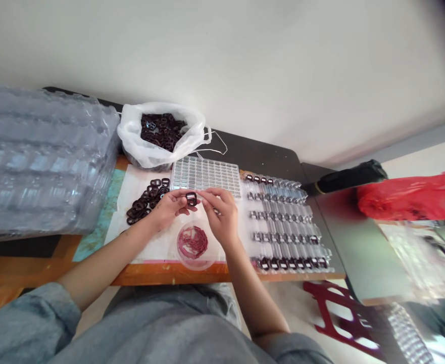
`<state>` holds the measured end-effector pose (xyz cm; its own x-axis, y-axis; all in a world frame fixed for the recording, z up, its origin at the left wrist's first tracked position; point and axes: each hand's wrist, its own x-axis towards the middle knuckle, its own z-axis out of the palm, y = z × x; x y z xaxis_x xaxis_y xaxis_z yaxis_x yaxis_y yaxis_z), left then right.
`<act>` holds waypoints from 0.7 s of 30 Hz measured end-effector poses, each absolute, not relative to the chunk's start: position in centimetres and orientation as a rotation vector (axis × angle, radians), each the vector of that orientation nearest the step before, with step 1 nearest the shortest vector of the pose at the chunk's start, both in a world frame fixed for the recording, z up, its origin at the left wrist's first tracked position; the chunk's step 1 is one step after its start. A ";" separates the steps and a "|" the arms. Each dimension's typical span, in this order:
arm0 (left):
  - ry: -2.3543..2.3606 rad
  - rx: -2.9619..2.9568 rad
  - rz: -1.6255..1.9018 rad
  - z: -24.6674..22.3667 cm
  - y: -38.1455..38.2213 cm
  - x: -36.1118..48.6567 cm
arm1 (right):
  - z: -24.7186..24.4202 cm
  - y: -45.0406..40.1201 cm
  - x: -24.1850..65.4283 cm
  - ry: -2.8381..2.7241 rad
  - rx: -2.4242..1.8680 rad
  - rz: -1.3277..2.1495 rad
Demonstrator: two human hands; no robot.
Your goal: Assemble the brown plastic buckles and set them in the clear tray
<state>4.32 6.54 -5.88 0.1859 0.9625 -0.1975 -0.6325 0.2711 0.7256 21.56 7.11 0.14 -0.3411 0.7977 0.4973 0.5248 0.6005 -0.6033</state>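
Observation:
My left hand (169,208) pinches a dark brown buckle (191,199) between thumb and fingers, above the middle of the work table. Beside it, my right hand (222,212) has its thumb and forefinger together close to the buckle's right side; a small thing, too small to name, shows in its fingers. Just below both hands is a round clear tub (194,264) with dark red thin pieces (193,241) in it. A loose pile of brown buckles (146,199) lies left of my left hand. Behind the hands is a clear tray (207,174) with rows of small pieces.
A white plastic bag (131,144) of dark buckles stands behind the pile. Stacked clear plastic trays (44,162) rise at the left. Ribbed clear trays (286,217), some slots holding buckles, lie on the right. Farther right are a red bag (411,197) and a dark red stool (336,313).

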 end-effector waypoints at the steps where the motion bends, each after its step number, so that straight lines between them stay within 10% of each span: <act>1: 0.720 0.552 1.212 -5.8 6.6 4.3 | 0.1 6.9 21.7 -2.037 -1.037 0.404; 21: 0.795 0.658 1.173 -6.1 6.4 4.5 | 0.8 7.6 21.2 -2.141 -1.153 0.285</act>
<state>4.50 6.44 -6.13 0.1847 0.9631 -0.1957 -0.5383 0.2657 0.7997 21.20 7.59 0.83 -0.3772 0.8027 0.4619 0.6540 0.5840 -0.4808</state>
